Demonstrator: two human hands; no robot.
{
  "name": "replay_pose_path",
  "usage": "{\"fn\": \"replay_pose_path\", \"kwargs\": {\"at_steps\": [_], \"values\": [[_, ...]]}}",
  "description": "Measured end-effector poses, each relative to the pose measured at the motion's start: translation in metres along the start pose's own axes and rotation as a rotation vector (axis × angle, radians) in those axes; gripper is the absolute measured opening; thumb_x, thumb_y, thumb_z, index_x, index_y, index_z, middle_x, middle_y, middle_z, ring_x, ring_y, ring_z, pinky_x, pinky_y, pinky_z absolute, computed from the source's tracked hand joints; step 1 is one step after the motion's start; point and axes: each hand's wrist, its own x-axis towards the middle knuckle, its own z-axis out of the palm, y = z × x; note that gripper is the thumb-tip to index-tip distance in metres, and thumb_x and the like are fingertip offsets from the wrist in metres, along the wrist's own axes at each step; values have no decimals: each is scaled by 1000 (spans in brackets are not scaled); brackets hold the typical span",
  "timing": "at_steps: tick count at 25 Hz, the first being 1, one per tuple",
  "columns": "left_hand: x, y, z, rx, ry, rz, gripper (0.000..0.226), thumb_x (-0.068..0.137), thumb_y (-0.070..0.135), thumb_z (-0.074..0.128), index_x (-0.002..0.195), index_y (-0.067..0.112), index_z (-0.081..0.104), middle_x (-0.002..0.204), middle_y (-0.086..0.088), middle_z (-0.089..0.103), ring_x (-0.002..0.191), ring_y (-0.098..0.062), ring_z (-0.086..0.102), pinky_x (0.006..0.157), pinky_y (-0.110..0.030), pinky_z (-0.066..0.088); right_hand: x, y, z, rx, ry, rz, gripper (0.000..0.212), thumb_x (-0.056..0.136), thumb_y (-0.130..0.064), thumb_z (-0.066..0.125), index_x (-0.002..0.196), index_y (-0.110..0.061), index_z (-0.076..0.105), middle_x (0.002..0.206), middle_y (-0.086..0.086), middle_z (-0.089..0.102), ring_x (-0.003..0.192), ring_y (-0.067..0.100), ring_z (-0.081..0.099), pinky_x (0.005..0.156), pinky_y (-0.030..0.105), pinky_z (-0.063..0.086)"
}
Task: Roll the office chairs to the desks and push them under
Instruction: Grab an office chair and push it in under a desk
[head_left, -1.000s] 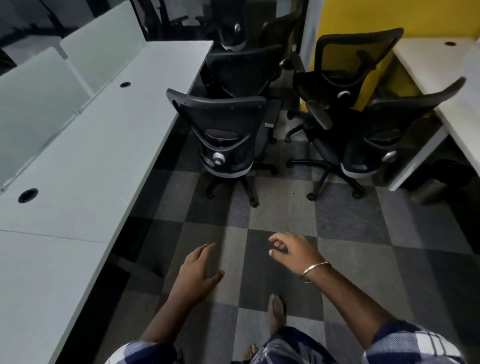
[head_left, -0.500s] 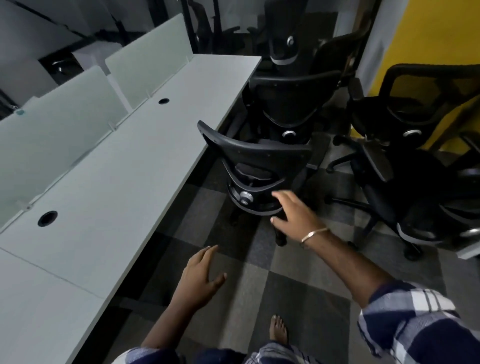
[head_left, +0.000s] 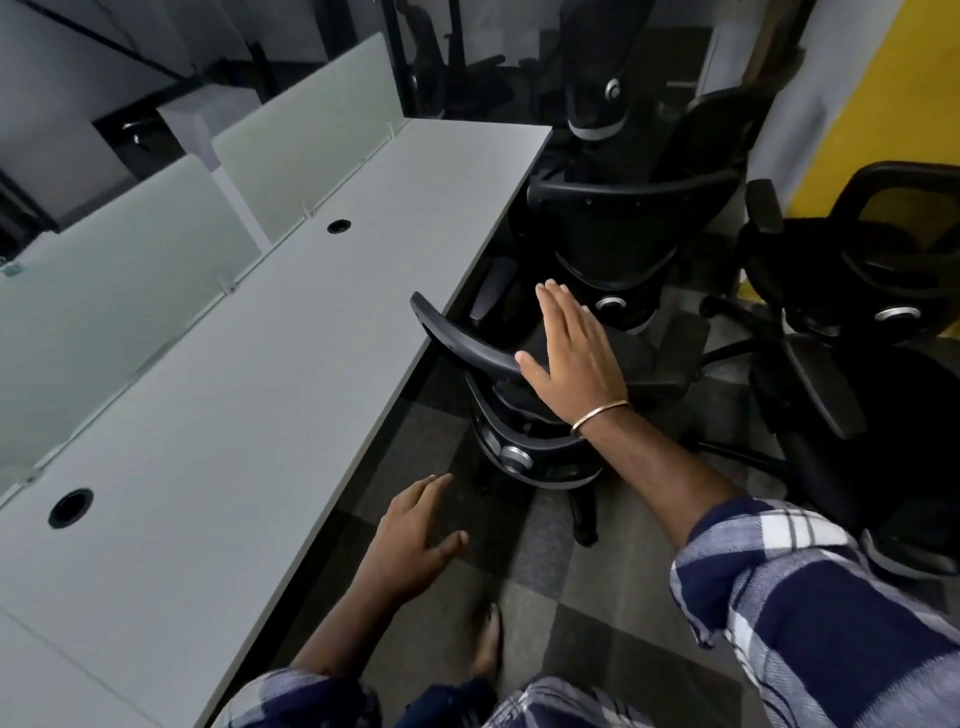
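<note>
Your flat right hand (head_left: 571, 358) rests unclenched on the nearest chair (head_left: 524, 410) backrest; the desk (head_left: 291, 374) lies left; left hand (head_left: 415, 535) idle

Office, long partitioned desks (head_left: 270, 415), mesh swivel chairs (head_left: 613, 244)

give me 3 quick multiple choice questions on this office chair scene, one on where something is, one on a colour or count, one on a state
1. Where is the right hand?
A. on the desk
B. on the nearest chair's backrest
C. on the floor

2. How many round cable holes show in the desk?
A. two
B. four
C. none

3. What is the left hand doing?
A. gripping an armrest
B. pressing on the desk
C. open, holding nothing

Answers:
1. B, its straight fingers lie over the nearest chair top rail.
2. A, one near, one far.
3. C, it hovers over the carpet.
</note>
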Motion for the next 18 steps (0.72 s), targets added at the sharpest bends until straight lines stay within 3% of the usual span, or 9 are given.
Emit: {"fn": "replay_pose_path", "kwargs": {"at_steps": [2,4,7,10,12,14,15,18], "values": [[33,-10,-22,15,2,29,80,94,54,64,161,24,32,164,-2,35,151,-21,31,124,-41,29,11,10,27,-111,-215,96,74,97,-54,56,156,-12,37,159,11,44,148,28,40,121,42,30],[64,-17,-42,28,-22,46,85,90,60,57,162,22,31,164,-5,35,151,-22,30,124,-39,28,15,20,48,-244,-389,196,55,91,-65,60,124,-21,59,126,4,70,117,29,64,97,39,47],[110,-19,-67,44,-44,108,99,84,74,41,164,18,24,169,-10,25,156,-26,23,127,-39,23,27,28,61,-277,-360,261,50,78,-72,68,101,-27,66,100,-3,73,96,26,70,70,34,42],[161,-9,-84,94,121,312,105,84,51,62,167,16,6,174,-14,2,161,-27,5,130,-40,14,33,30,67,-295,-343,276,51,73,-73,69,101,-31,70,95,-6,73,91,24,72,65,32,37],[203,-1,-93,261,142,428,109,85,33,73,167,18,3,175,-9,-1,162,-27,-2,130,-43,11,32,30,69,-291,-363,290,51,74,-73,69,106,-33,71,96,-6,74,92,24,71,66,32,38],[238,10,-96,434,40,459,96,89,33,72,166,16,16,173,-8,17,162,-27,5,131,-45,8,30,31,68,-263,-387,328,50,73,-74,69,106,-36,72,94,-6,74,92,24,71,66,32,39],[249,15,-94,482,-1,455,86,90,36,71,162,14,30,166,-9,33,159,-28,18,130,-45,8,28,32,66,-255,-400,341,51,73,-75,68,106,-38,73,94,-5,74,92,25,71,67,32,40],[254,26,-85,539,16,461,59,83,47,77,131,16,61,128,-6,63,128,-30,54,127,-44,16,21,37,57,-265,-427,360,54,71,-79,68,112,-43,72,96,-4,74,94,25,71,68,33,43]]}}
